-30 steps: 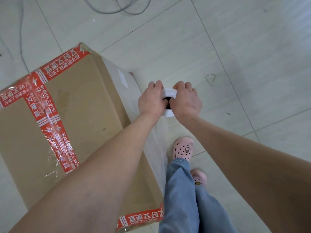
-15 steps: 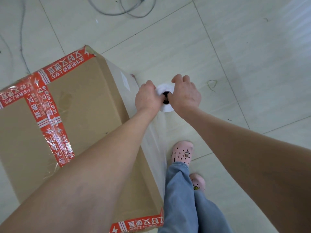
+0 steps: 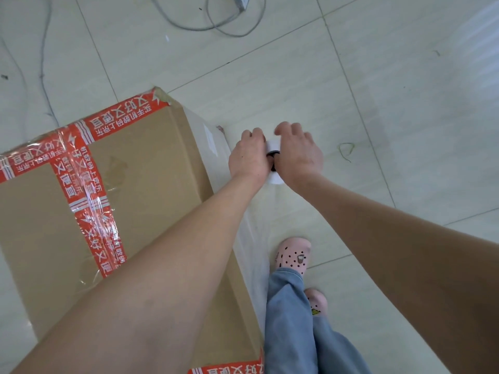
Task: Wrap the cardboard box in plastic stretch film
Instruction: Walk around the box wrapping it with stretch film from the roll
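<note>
A large cardboard box point(image 3: 151, 168) sealed with red printed tape stands on the floor at the left. A white roll of stretch film point(image 3: 275, 179) stands upright just past the box's right side, seen end-on with a dark core. My left hand point(image 3: 249, 157) grips the roll from the left and my right hand point(image 3: 298, 155) grips it from the right. Clear film point(image 3: 253, 238) runs from the roll back along the box's right face, toward my legs.
Pale tiled floor point(image 3: 405, 130) spreads to the right and beyond the box. Grey cables point(image 3: 216, 25) loop on the floor at the top. My feet in pink clogs point(image 3: 293, 256) stand beside the box's near right corner. A small wire scrap point(image 3: 345, 151) lies right of my hands.
Both hands have carried the roll forward along the box's right side toward its far corner, drawing out more film. My feet have stepped forward too.
</note>
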Action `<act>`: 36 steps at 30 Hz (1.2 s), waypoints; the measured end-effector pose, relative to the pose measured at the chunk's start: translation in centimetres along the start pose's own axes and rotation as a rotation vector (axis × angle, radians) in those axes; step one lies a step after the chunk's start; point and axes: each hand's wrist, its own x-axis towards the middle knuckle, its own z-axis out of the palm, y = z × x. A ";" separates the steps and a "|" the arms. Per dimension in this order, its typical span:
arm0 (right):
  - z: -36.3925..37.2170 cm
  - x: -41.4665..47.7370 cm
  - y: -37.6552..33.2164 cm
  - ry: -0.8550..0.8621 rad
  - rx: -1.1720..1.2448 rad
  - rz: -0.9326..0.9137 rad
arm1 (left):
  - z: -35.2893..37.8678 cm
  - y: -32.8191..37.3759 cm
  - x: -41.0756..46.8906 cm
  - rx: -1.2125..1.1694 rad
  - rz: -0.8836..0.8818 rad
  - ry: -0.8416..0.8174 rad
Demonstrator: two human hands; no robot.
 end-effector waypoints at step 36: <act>-2.4 7.6 -4.7 -0.202 0.181 0.020 | -5.1 -2.8 6.5 -0.101 -0.291 0.022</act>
